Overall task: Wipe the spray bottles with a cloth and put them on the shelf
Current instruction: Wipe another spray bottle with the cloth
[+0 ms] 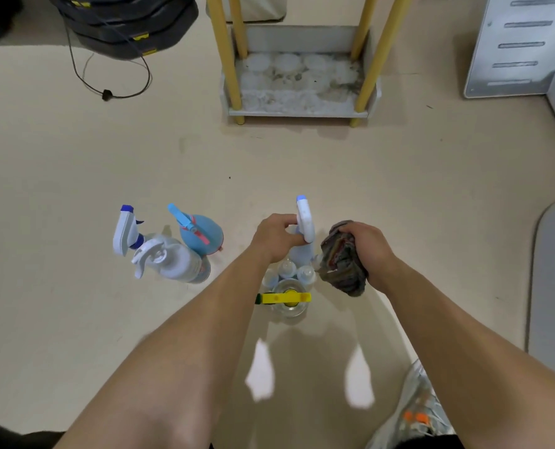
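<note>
Head view, looking down at a pale floor; both forearms reach forward into the middle of the frame.

Left hand: fingers curled round the neck of the held spray bottle, just under its white trigger head; blue nozzle tip points away from the person; pale blue body shows below the hand; bottle upright, base hidden behind smaller bottles, so cannot tell whether it is lifted or standing.

Right hand: clenched on a bunched, striped grey cloth; cloth hangs from the fist just beside the bottle's body, on its right; contact between them cannot be told.

Directly below the held bottle: three small clear bottles packed together; nearer the person, a clear bottle with a yellow trigger, seen from above.

Left group, well apart from the hands: a white-and-dark-blue sprayer, a clear bottle with a white trigger and a round blue bottle; all three stand close together on the floor.

Shelf at top centre, well apart from the bottles; yellow posts; its low white tier is stained, nothing standing on it.

Top left: stacked black cases with a looping black cable; top right: a grey slotted cabinet; right edge: a grey mat; bottom right: a pale shoe.
</note>
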Demonstrator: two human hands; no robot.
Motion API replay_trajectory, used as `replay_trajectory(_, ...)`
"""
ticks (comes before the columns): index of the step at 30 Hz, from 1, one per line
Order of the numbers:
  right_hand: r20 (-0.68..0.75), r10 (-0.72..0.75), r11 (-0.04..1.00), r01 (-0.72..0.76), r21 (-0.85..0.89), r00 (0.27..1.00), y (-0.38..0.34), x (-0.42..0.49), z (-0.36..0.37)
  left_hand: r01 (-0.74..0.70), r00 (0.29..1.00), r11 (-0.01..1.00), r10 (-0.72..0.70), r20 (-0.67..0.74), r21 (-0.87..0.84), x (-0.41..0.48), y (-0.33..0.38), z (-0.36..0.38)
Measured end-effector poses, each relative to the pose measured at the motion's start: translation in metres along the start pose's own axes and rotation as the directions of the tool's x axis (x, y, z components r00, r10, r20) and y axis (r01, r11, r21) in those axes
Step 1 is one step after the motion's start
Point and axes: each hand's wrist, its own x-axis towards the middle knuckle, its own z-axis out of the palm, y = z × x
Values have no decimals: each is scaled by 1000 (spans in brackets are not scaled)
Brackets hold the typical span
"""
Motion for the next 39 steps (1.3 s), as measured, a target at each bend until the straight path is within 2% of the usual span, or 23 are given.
replay_trajectory(4,-19,20,979,-15,205,1000,-19,-22,-6,-5,997,993,-4,-78,-115,-14,20,-9)
replay_trajectory(8,8,18,857,-20,515,1000,-57,-55,-16,-82,987,989,63,-151,-124,-40,58,-33)
replay_trajectory(12,64,-121,713,41,700,991,-120,-95,-19,-210,956,970,178,-235,-120,-72,110,-65)
replay_trajectory(16,83,-341,675,183,715,936,-191,-152,-15,-343,905,933,296,-306,-110,-110,166,-97)
replay_trajectory(19,74,-526,715,394,578,847,-227,-197,-12,-425,870,901,380,-315,-88,-139,201,-120)
replay_trajectory(21,58,-671,699,604,384,740,-239,-220,-10,-476,850,876,435,-296,-79,-156,217,-132)
replay_trajectory(24,87,-843,529,848,-44,531,-242,-243,-7,-538,820,842,511,-257,-43,-179,230,-138)
replay_trajectory(26,154,-893,358,875,-326,422,-237,-246,-1,-528,814,849,515,-267,28,-189,233,-138)
replay_trajectory(28,242,-909,194,857,-478,340,-228,-241,3,-484,814,868,493,-307,110,-194,233,-135)
replay_trajectory(31,298,-894,127,826,-550,335,-214,-234,4,-448,827,884,466,-314,132,-197,229,-130)
replay_trajectory(34,200,-935,145,829,-541,294,-211,-234,4,-450,845,893,435,-310,25,-195,225,-130)
replay_trajectory(36,130,-957,149,823,-548,259,-210,-234,4,-431,853,902,417,-313,25,-193,224,-133)
replay_trajectory(39,68,-965,171,804,-570,254,-204,-234,6,-406,854,912,402,-329,60,-188,220,-135)
